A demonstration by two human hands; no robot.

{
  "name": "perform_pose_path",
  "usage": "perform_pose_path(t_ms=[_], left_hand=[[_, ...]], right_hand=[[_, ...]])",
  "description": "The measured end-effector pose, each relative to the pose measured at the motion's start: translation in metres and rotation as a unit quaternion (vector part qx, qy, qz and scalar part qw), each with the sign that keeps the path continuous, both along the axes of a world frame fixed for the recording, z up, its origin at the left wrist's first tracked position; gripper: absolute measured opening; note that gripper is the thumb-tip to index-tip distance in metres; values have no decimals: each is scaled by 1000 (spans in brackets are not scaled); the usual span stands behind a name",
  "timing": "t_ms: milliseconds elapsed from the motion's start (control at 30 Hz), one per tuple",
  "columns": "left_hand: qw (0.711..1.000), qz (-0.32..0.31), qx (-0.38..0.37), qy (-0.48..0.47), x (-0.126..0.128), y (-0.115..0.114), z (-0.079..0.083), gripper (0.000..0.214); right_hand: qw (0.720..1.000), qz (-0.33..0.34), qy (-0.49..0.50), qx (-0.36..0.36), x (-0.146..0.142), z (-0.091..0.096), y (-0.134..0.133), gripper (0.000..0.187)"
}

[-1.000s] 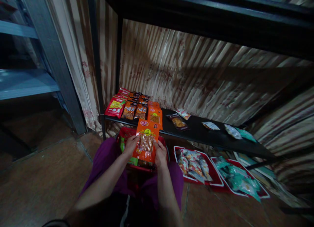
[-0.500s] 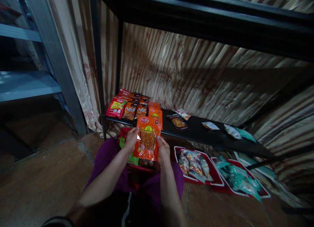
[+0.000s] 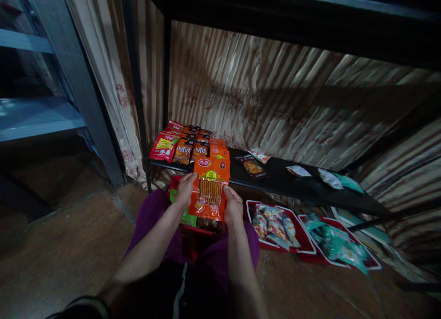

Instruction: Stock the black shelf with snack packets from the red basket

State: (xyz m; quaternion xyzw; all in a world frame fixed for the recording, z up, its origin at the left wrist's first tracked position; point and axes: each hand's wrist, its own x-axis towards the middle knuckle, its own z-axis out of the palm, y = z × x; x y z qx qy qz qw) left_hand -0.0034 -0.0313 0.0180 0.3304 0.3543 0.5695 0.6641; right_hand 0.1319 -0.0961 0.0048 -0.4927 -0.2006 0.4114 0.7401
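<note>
An orange snack packet (image 3: 210,190) with a clear window is held up in front of the shelf's front edge. My left hand (image 3: 186,189) grips its left edge, and my right hand (image 3: 233,204) its right edge. Behind the packet, more orange packets (image 3: 219,150) lie in a row on the black shelf (image 3: 275,174). Left of these are rows of dark packets (image 3: 183,150) with orange print and red packets (image 3: 163,147). Below my hands, between my knees, is a red basket (image 3: 175,181) with green and dark packets, partly hidden by the held one.
A brown packet (image 3: 252,166) and several pale and green ones lie farther right along the shelf. On the floor stand a red basket (image 3: 305,238) of white-orange packets and another of teal packets (image 3: 339,245). A black post (image 3: 138,89) and blue rack (image 3: 69,80) stand left.
The view has tilted and shifted slightly. Both hands still hold the orange packet by its edges, close to the shelf front; nothing was let go.
</note>
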Motion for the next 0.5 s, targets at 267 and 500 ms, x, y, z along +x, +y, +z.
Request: perform_pose_path(t_ms=[267,500], left_hand=[[995,-95,-10,1,-9,-4,-7,27],[965,-263,-1,24,-12,-17,-12,38]], right_hand=[[997,-69,41,6,4,-5,6,29],[992,-110,63,25,10,-8,6,26]])
